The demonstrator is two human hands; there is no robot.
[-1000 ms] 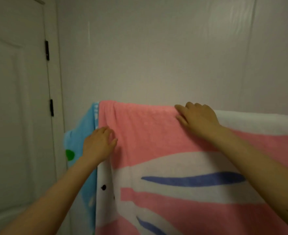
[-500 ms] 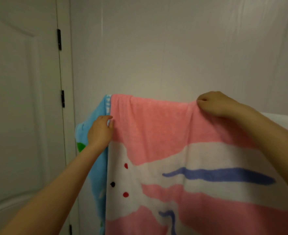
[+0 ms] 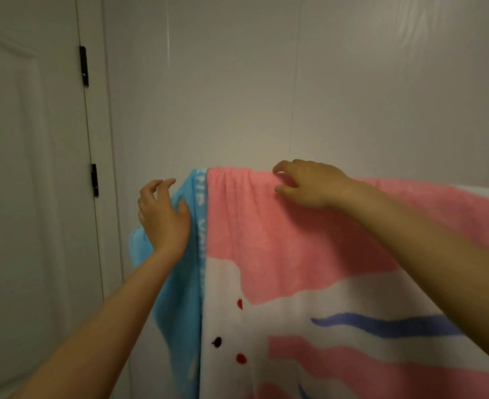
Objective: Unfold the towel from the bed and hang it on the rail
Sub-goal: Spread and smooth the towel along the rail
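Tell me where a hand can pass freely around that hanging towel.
Free: the bare wall above the towel, and the strip between its blue edge and the door. Crowded: the top fold, under the left hand and right hand.

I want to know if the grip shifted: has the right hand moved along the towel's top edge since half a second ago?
Yes. The right hand now lies nearer the towel's left corner, leftward along its top edge.

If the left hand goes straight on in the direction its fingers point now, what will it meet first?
The left hand points up and away, its fingers spread beside the blue towel. Straight on, it would probably meet the pale wall first, beside that towel's top edge. Depth is unclear, and the rail is hidden under the towels.
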